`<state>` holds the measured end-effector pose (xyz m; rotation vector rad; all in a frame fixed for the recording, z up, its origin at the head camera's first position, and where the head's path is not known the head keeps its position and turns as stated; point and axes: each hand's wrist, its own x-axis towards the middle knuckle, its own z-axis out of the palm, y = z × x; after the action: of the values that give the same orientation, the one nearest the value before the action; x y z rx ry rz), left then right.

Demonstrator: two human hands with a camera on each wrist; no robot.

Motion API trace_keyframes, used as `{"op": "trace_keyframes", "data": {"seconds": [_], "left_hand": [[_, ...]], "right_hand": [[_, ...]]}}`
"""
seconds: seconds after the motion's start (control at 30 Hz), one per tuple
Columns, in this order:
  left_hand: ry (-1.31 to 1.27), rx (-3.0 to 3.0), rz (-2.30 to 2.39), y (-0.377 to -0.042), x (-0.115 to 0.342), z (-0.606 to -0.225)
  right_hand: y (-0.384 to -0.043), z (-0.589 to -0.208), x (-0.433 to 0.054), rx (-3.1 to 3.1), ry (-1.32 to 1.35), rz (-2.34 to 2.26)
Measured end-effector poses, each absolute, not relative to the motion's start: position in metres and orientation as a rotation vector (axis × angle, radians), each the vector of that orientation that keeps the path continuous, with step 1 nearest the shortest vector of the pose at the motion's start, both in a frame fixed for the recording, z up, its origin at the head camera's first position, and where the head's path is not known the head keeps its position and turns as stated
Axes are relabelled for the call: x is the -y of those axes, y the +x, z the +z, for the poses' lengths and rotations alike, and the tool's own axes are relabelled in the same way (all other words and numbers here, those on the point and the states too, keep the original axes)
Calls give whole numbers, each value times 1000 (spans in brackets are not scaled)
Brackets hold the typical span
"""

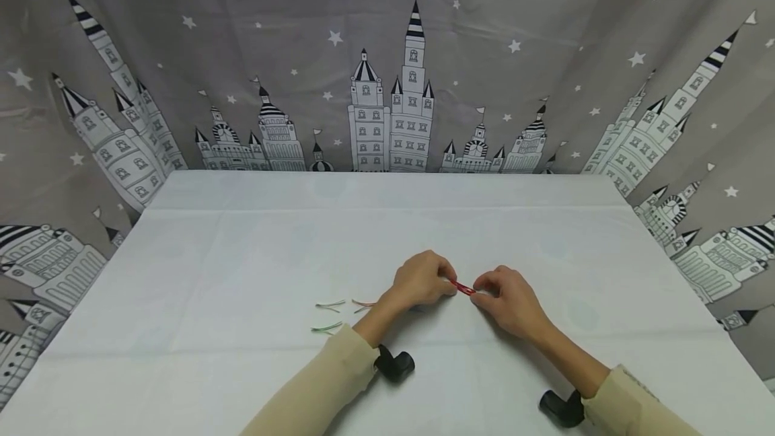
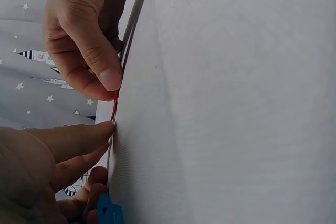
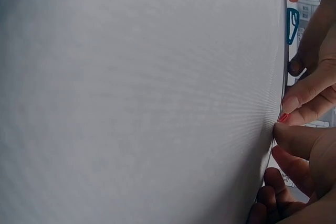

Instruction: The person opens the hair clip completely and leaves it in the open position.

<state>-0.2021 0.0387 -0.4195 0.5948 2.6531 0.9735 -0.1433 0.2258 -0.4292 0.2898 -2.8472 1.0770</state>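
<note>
Over the middle of the table, a red snap hair clip (image 1: 464, 288) stretches between my two hands. My left hand (image 1: 422, 280) pinches its left end between thumb and fingers. The other end is pinched by my right hand (image 1: 511, 298), thumb and forefinger together. In the left wrist view only a thin red edge of the clip (image 2: 114, 107) shows between the fingertips. A small red part of the clip (image 3: 284, 117) peeks out in the right wrist view, the rest hidden by fingers.
Left of my left forearm lie several hair clips, among them a green clip (image 1: 327, 328) and a reddish clip (image 1: 363, 303). A blue clip (image 3: 292, 25) shows in the right wrist view. White cloth covers the table (image 1: 242, 254); a grey castle-print curtain (image 1: 484, 32) hangs behind.
</note>
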Motion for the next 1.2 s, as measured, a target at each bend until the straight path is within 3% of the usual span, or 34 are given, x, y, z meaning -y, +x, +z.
{"op": "trace_keyframes", "data": {"seconds": [1.2], "left_hand": [[625,-2578,1015,-203,-37,-422]], "right_hand": [[-142,-432,-230,2814,295,1184]]}}
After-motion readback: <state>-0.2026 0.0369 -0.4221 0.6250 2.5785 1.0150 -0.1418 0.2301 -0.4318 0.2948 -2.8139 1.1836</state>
